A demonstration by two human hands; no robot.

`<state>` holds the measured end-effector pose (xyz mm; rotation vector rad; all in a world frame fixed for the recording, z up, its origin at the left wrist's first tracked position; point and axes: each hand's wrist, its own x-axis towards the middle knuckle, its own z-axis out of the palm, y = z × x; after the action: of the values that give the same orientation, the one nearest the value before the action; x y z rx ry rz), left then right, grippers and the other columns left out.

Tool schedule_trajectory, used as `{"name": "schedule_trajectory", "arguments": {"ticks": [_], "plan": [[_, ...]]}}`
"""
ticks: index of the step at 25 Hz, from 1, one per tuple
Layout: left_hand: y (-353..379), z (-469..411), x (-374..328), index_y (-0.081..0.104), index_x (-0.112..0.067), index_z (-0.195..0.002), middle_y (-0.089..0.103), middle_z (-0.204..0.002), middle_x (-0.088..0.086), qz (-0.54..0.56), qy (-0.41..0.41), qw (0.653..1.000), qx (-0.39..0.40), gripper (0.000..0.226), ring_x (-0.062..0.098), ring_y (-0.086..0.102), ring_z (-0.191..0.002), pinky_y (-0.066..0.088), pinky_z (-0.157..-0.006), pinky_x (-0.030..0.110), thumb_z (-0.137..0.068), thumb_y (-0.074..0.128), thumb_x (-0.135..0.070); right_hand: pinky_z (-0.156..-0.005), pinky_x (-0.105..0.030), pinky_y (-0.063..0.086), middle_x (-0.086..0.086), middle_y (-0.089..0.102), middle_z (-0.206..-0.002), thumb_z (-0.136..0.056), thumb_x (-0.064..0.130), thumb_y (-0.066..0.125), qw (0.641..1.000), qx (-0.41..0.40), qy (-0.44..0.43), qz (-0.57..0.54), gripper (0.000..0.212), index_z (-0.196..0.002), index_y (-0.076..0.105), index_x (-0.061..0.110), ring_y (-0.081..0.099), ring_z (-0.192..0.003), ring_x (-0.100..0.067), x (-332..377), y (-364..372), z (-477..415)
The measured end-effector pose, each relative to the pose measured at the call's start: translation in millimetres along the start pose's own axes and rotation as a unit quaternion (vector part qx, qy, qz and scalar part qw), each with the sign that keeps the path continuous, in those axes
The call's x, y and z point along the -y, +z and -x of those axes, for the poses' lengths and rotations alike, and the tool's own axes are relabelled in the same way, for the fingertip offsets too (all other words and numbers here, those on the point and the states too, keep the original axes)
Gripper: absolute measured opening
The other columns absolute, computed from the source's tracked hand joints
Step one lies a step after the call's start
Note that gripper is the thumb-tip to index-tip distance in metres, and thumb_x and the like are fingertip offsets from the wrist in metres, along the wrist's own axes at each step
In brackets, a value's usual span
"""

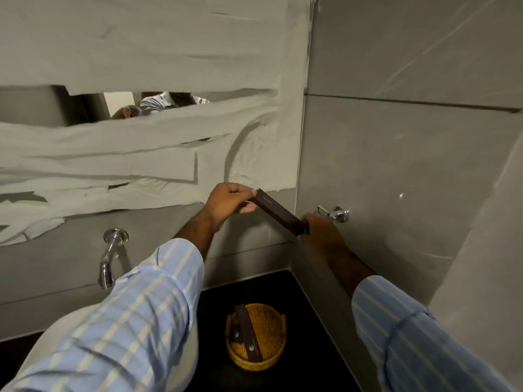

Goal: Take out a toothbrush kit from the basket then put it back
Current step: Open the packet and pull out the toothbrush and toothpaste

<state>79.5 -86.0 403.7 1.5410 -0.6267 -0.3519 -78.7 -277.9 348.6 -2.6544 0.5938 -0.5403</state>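
1. The toothbrush kit (278, 211) is a long, slim rectangular box of dark brown card with faint pale lettering near its upper end; it is held up in the air in front of the grey wall, tilted so that its left end is higher than its right
2. The basket (256, 336) is round, woven of golden-yellow wicker with a low rim, and stands on the black, smooth tabletop (305, 321) near the corner, well below the raised kit
3. Inside the basket lies one more long dark brown box (246, 333) with a pale round logo at its near end, leaning from far left to near right; a smaller dark item sits beside it on the left, too dim to identify
4. The left hand (226, 205) has its grip pinched on the kit's upper left end, thumb underneath and fingers curled over the top
5. The right hand (322, 233) closes its grip around the kit's lower right end, with the back of the hand towards the camera, so the fingertips are hidden
6. Both forearms wear light blue sleeves (135, 315) with pale stripes, soft cloth pushed back from the wrists
7. The walls are large matt grey tiles with faint pale veining
8. The mirror on the far wall is mostly covered with crumpled white paper (141, 154)
9. Two shiny chrome fittings show: a curved tap (109, 260) on the left and a small wall bracket (335, 213) just beyond the right hand
10. Counted: two long boxes, one basket, two hands
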Motion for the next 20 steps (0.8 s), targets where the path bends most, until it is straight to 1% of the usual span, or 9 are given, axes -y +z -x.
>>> {"name": "schedule_trajectory", "arguments": {"ticks": [5, 8, 12, 14, 15, 16, 17, 18, 20], "plan": [[-6, -4, -38, 0.075, 0.006, -0.100, 0.077, -0.098, 0.023, -0.047, 0.007, 0.999, 0.012, 0.018, 0.029, 0.078, -0.084, 0.064, -0.068, 0.027, -0.086, 0.071, -0.004, -0.083, -0.029, 0.044, -0.011, 0.067, -0.115, -0.084, 0.017, 0.070, 0.999, -0.030, 0.009, 0.037, 0.033, -0.116, 0.064, 0.011, 0.062, -0.106, -0.028, 17, -36, -12], [-7, -7, -47, 0.074, 0.001, -0.101, 0.075, -0.096, 0.017, -0.098, 0.029, 0.995, -0.015, 0.016, 0.025, 0.079, -0.072, 0.063, -0.061, 0.026, -0.089, 0.066, -0.005, -0.087, -0.031, 0.048, -0.010, 0.066, -0.116, -0.084, 0.017, 0.072, 0.999, -0.037, 0.016, 0.024, 0.036, -0.119, 0.064, 0.013, 0.062, -0.106, -0.026, 23, -44, -16], [-9, -8, -50, 0.074, -0.003, -0.096, 0.077, -0.093, 0.018, -0.056, 0.026, 0.998, -0.010, 0.014, 0.027, 0.079, -0.076, 0.065, -0.065, 0.030, -0.088, 0.071, -0.013, -0.095, -0.034, 0.052, -0.009, 0.068, -0.119, -0.081, 0.018, 0.076, 0.999, -0.047, 0.023, -0.007, 0.043, -0.123, 0.065, 0.014, 0.063, -0.108, -0.026, 31, -45, -17], [-11, -8, -49, 0.075, -0.002, -0.097, 0.077, -0.093, 0.020, -0.056, 0.038, 0.998, -0.006, 0.020, 0.030, 0.079, -0.079, 0.065, -0.070, 0.034, -0.081, 0.080, -0.012, -0.088, -0.030, 0.057, -0.008, 0.067, -0.119, -0.078, 0.023, 0.080, 0.994, -0.065, 0.059, -0.060, 0.047, -0.121, 0.064, 0.013, 0.065, -0.103, -0.024, 35, -43, -17], [-12, -9, -48, 0.075, -0.001, -0.097, 0.077, -0.093, 0.020, -0.049, 0.042, 0.998, -0.021, 0.022, 0.030, 0.079, -0.078, 0.065, -0.072, 0.035, -0.079, 0.082, -0.011, -0.073, -0.023, 0.060, -0.008, 0.066, -0.116, -0.075, 0.028, 0.082, 0.985, -0.066, 0.102, -0.124, 0.047, -0.115, 0.063, 0.011, 0.066, -0.094, -0.022, 38, -42, -17], [-13, -9, -48, 0.075, 0.000, -0.098, 0.077, -0.093, 0.020, -0.035, 0.046, 0.998, -0.040, 0.023, 0.030, 0.079, -0.078, 0.065, -0.072, 0.034, -0.079, 0.082, -0.010, -0.056, -0.017, 0.058, -0.009, 0.064, -0.112, -0.073, 0.034, 0.083, 0.961, -0.045, 0.155, -0.225, 0.047, -0.107, 0.062, 0.011, 0.066, -0.085, -0.021, 43, -41, -17], [-14, -10, -47, 0.074, 0.001, -0.099, 0.077, -0.094, 0.021, -0.016, 0.047, 0.997, -0.055, 0.024, 0.030, 0.079, -0.077, 0.065, -0.070, 0.032, -0.079, 0.082, -0.010, -0.047, -0.017, 0.056, -0.011, 0.062, -0.114, -0.073, 0.039, 0.082, 0.908, 0.000, 0.211, -0.363, 0.048, -0.106, 0.060, 0.011, 0.067, -0.083, -0.022, 51, -40, -19], [-15, -10, -46, 0.074, 0.002, -0.100, 0.076, -0.095, 0.022, 0.002, 0.046, 0.997, -0.060, 0.025, 0.030, 0.079, -0.078, 0.065, -0.068, 0.030, -0.079, 0.082, -0.009, -0.053, -0.023, 0.061, -0.015, 0.059, -0.117, -0.076, 0.039, 0.080, 0.819, 0.053, 0.254, -0.512, 0.049, -0.110, 0.058, 0.011, 0.067, -0.090, -0.029, 60, -39, -22], [-15, -9, -42, 0.072, 0.005, -0.103, 0.075, -0.100, 0.027, 0.045, 0.036, 0.997, -0.048, 0.027, 0.031, 0.078, -0.082, 0.064, -0.066, 0.028, -0.080, 0.081, -0.007, -0.085, -0.042, 0.061, -0.031, 0.055, -0.127, -0.085, 0.026, 0.074, 0.622, 0.089, 0.283, -0.725, 0.037, -0.108, 0.055, 0.005, 0.062, -0.112, -0.043, 76, -37, -30]]}}
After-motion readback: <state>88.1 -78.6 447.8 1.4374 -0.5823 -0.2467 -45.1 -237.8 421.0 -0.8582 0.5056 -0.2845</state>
